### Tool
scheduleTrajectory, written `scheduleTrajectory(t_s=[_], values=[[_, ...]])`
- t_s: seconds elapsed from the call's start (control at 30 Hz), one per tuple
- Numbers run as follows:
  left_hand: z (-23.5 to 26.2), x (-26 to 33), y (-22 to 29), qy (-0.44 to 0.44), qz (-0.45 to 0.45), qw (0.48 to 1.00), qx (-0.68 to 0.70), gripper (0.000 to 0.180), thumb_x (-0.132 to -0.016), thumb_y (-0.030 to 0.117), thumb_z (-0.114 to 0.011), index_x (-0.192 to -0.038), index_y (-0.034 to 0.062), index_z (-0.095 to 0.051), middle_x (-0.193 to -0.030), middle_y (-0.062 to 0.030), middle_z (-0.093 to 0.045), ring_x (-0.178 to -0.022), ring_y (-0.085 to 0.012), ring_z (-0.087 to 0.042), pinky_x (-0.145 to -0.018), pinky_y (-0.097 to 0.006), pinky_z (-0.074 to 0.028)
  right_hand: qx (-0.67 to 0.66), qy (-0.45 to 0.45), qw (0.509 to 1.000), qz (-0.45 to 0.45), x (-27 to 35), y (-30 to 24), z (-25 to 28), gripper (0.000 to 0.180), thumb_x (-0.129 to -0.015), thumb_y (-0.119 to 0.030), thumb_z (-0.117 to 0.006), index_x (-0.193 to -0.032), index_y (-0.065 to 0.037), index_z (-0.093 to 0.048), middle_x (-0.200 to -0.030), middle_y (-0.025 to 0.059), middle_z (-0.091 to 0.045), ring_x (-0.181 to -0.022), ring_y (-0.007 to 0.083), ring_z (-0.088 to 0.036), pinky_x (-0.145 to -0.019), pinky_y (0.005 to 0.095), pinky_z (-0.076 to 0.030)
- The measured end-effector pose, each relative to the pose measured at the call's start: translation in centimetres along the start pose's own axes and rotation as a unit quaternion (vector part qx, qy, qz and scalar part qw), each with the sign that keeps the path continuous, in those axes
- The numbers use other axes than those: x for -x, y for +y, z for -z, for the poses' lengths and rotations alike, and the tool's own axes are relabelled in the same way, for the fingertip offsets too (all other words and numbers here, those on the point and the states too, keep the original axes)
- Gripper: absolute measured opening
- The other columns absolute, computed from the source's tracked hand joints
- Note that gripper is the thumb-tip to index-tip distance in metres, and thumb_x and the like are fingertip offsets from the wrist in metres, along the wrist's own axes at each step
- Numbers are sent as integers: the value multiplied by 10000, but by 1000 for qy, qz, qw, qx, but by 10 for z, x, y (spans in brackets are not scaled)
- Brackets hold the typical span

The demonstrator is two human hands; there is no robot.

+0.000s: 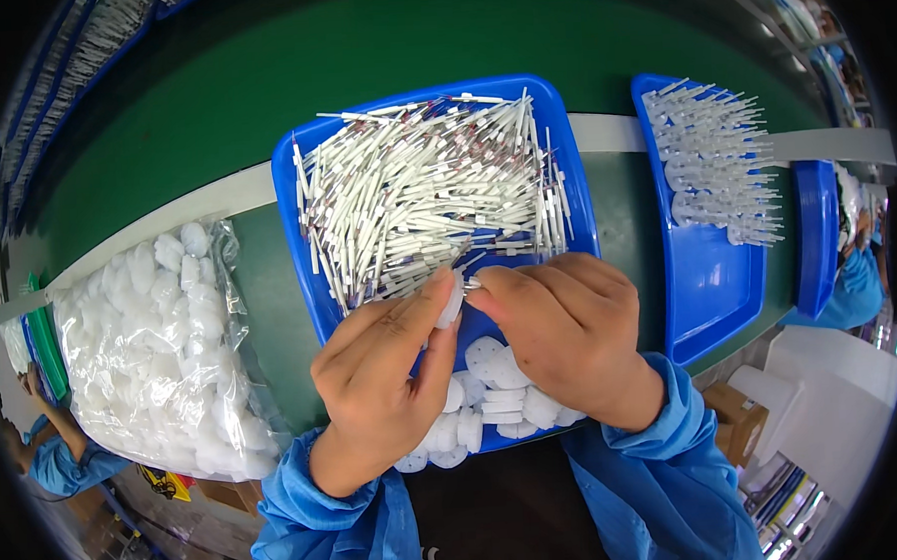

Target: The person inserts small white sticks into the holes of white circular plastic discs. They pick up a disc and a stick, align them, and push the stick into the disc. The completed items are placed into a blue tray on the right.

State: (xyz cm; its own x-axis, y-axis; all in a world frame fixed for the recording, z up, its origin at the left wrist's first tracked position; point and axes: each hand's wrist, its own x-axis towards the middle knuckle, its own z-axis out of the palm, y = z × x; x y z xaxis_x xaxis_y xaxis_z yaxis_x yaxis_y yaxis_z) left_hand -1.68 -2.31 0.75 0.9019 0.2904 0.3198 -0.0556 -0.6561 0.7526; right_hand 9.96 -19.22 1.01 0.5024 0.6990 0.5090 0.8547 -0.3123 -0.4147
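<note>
My left hand [387, 368] pinches a small white round plastic piece [452, 306] between thumb and fingers, above the near part of a blue tray [566, 125]. Close against it, my right hand [566, 325] has thumb and forefinger pressed together on the end of a thin white stick [472, 282], mostly hidden by the fingers. Many thin white sticks [415, 196] with dark reddish parts fill the tray's far side. Loose white round pieces [502, 363] are heaped at its near end, partly under my hands and wrists.
To the left lies a clear plastic bag [161, 343] full of white pieces. A second blue tray [710, 304] on the right holds rows of white pieces with upright sticks [718, 158]. Co-workers' blue sleeves [71, 462] show at both sides. A pale strip [210, 198] crosses the green table [358, 44].
</note>
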Motion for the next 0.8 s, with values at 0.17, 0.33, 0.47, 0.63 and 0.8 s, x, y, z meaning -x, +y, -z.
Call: scheduleTrajectory(t_s=[0.17,0.33,0.47,0.63,0.8], values=[[6,-2,-4,-32,25,999,35,496,-802,28,-915,-1284,2,-799,-1070,-143,-828,-820,-251,-755,-679,-314,-582,-21,1,1000,0,5,3,-5,291,-807,-89,-865,-1070,-23,-758,-865,45,-750,-698,221,-712,-602,340,-542],[4,-9,-16,-28,65,984,161,559,-751,153,-990,-1262,44,-793,-1080,-91,-781,-895,-225,-688,-671,-323,-536,-152,-24,987,-51,-7,13,5,299,-811,-81,-896,-1089,-35,-794,-964,68,-771,-817,258,-740,-693,351,-570],[7,-15,-11,9,5,997,73,554,-691,138,-1000,-1207,78,-809,-1143,-88,-763,-959,-264,-698,-754,-351,-544,-308,-56,938,-150,-10,14,12,397,-834,-43,-882,-1220,-48,-787,-971,74,-762,-874,216,-742,-797,350,-593],[0,-15,-11,37,-94,995,18,545,-650,98,-970,-1176,81,-829,-1152,-61,-749,-922,-229,-696,-737,-336,-527,-379,-98,897,-206,-6,8,9,393,-866,-6,-870,-1240,-30,-754,-940,69,-775,-867,159,-764,-810,311,-600],[0,-17,-9,35,-116,993,-1,533,-651,100,-963,-1167,68,-835,-1163,-62,-754,-892,-221,-692,-733,-336,-529,-420,-68,882,-205,0,12,6,340,-886,11,-846,-1212,-13,-753,-946,77,-788,-888,147,-777,-825,306,-605]])
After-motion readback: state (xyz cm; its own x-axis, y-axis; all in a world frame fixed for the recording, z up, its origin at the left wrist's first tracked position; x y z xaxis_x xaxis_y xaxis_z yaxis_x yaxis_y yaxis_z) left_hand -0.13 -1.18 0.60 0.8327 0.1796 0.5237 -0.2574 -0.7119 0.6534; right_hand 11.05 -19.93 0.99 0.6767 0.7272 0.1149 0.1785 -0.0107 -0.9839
